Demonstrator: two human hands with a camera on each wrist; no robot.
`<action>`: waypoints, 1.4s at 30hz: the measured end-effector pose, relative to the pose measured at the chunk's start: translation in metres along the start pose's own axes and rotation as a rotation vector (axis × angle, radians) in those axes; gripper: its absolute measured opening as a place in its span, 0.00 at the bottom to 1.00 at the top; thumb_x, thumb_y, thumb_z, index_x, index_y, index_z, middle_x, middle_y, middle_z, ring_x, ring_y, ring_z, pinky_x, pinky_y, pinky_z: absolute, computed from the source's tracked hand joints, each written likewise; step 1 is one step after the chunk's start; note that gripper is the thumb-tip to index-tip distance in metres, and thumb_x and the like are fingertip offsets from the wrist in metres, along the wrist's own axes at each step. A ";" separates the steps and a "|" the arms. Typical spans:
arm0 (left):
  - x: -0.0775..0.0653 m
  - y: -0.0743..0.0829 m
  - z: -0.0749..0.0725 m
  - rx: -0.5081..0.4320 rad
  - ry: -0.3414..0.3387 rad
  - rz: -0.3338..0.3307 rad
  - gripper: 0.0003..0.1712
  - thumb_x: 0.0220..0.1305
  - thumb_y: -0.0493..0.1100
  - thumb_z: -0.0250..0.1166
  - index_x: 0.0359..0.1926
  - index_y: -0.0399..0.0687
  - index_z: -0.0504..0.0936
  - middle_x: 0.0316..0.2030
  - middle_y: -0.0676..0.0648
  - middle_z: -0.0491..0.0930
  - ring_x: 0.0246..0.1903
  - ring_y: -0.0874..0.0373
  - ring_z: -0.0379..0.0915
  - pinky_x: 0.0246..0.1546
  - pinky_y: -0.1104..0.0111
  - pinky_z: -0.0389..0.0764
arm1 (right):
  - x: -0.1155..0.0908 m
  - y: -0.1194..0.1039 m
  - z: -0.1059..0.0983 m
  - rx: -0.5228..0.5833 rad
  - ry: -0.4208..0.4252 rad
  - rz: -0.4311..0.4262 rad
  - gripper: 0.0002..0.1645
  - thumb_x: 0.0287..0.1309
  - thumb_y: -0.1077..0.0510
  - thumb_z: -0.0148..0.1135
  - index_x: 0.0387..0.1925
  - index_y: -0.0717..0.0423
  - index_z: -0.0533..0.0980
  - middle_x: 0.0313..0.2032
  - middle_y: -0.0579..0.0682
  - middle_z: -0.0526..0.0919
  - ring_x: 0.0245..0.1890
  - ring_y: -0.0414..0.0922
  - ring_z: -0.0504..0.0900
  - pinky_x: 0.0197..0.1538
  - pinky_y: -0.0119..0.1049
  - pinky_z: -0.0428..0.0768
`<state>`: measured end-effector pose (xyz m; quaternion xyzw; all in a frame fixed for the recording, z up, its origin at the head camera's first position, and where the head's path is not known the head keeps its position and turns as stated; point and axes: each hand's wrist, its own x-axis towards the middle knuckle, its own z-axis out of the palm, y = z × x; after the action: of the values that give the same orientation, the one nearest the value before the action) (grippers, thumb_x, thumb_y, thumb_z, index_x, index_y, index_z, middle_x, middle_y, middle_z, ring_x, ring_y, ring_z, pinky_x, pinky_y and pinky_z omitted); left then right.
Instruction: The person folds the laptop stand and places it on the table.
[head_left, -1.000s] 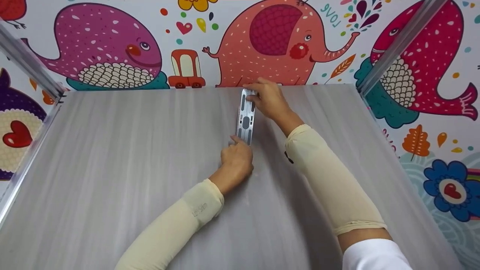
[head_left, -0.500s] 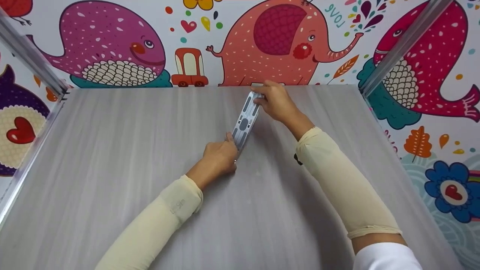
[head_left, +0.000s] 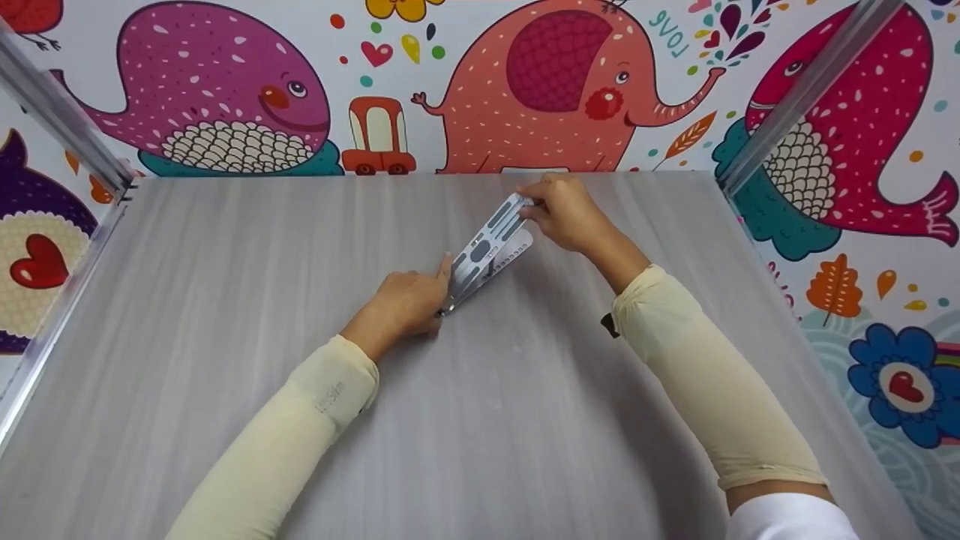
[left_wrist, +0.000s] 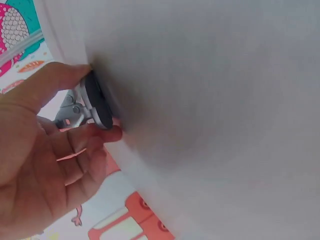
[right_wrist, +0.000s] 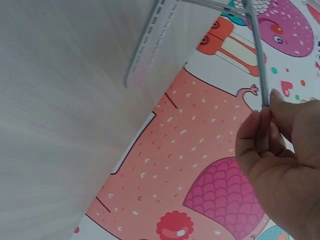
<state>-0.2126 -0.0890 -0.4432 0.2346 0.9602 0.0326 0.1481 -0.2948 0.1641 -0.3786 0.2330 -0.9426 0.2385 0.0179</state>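
There is 1 folding metal stand (head_left: 486,241) over the table (head_left: 247,322), its slotted upper arm and its notched lower bar (right_wrist: 145,55) swung apart into a narrow V. 2 hands hold it. At the stand's near end, the left hand (head_left: 405,300) pinches it between thumb and fingers, beside 1 dark pad (left_wrist: 100,102). At its far end, the right hand (head_left: 574,214) pinches the upper arm, thumb against fingertips.

The left hand hides the near end from the head view, and the right fingers cover a far corner. In the right wrist view the stand runs off the top edge. Whether the lower bar touches the table, I cannot tell. 1 small black item at the right sleeve (head_left: 720,390) is hard to make out; the lettering on the left sleeve (head_left: 277,442) is blurred.

Beyond the stand rises a wall with 1 printed elephant (head_left: 480,112) and 1 printed car (head_left: 379,135). 2 metal posts stand well apart from the stand, 1 left (head_left: 67,105), 1 right (head_left: 810,97).
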 end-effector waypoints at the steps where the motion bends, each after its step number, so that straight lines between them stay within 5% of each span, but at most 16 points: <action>1: 0.001 -0.002 -0.001 0.005 -0.008 -0.007 0.57 0.61 0.44 0.71 0.80 0.35 0.45 0.47 0.35 0.85 0.44 0.41 0.81 0.49 0.48 0.81 | -0.002 -0.001 -0.002 -0.003 -0.004 -0.005 0.24 0.65 0.59 0.68 0.62 0.55 0.79 0.43 0.55 0.84 0.42 0.47 0.83 0.43 0.38 0.85; 10: 0.007 -0.011 -0.004 0.010 -0.063 -0.084 0.47 0.74 0.39 0.59 0.83 0.52 0.40 0.61 0.34 0.78 0.53 0.40 0.75 0.62 0.48 0.77 | -0.014 -0.003 -0.009 0.014 -0.036 -0.052 0.22 0.64 0.61 0.68 0.60 0.59 0.81 0.40 0.56 0.84 0.37 0.49 0.82 0.39 0.39 0.83; 23: 0.007 -0.013 0.000 -0.010 -0.041 -0.119 0.51 0.72 0.39 0.62 0.83 0.56 0.39 0.63 0.34 0.75 0.56 0.40 0.72 0.66 0.47 0.73 | -0.018 0.002 0.000 0.054 0.030 -0.049 0.21 0.66 0.56 0.67 0.59 0.58 0.82 0.38 0.55 0.83 0.36 0.47 0.78 0.38 0.37 0.79; 27: 0.006 -0.012 0.001 0.000 -0.004 -0.104 0.49 0.72 0.37 0.60 0.83 0.52 0.41 0.61 0.34 0.77 0.57 0.39 0.73 0.64 0.46 0.75 | -0.019 0.013 0.004 0.168 0.047 -0.033 0.24 0.71 0.49 0.62 0.63 0.53 0.80 0.41 0.53 0.84 0.37 0.46 0.80 0.40 0.36 0.81; 33: -0.001 -0.014 0.006 -0.036 0.057 -0.132 0.41 0.72 0.35 0.55 0.81 0.48 0.50 0.61 0.32 0.76 0.59 0.34 0.73 0.58 0.42 0.76 | -0.016 0.042 0.010 0.452 -0.032 0.166 0.30 0.77 0.36 0.44 0.73 0.39 0.70 0.53 0.56 0.80 0.46 0.52 0.81 0.51 0.48 0.83; 36: -0.005 -0.014 0.006 -0.063 0.067 -0.174 0.38 0.72 0.38 0.54 0.80 0.45 0.55 0.62 0.31 0.74 0.60 0.32 0.71 0.57 0.40 0.76 | -0.016 0.061 0.017 0.381 -0.057 0.226 0.33 0.77 0.39 0.47 0.77 0.39 0.62 0.59 0.56 0.78 0.54 0.54 0.79 0.59 0.51 0.80; 42: -0.010 -0.013 0.004 -0.113 0.042 -0.264 0.38 0.69 0.43 0.62 0.77 0.42 0.61 0.64 0.29 0.71 0.61 0.30 0.70 0.54 0.36 0.77 | -0.015 0.086 0.038 0.162 -0.151 0.210 0.40 0.73 0.46 0.58 0.80 0.43 0.56 0.70 0.55 0.73 0.70 0.56 0.70 0.72 0.55 0.69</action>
<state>-0.2088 -0.1045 -0.4460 0.0967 0.9822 0.0719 0.1439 -0.3171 0.2199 -0.4526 0.1511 -0.9381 0.2962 -0.0971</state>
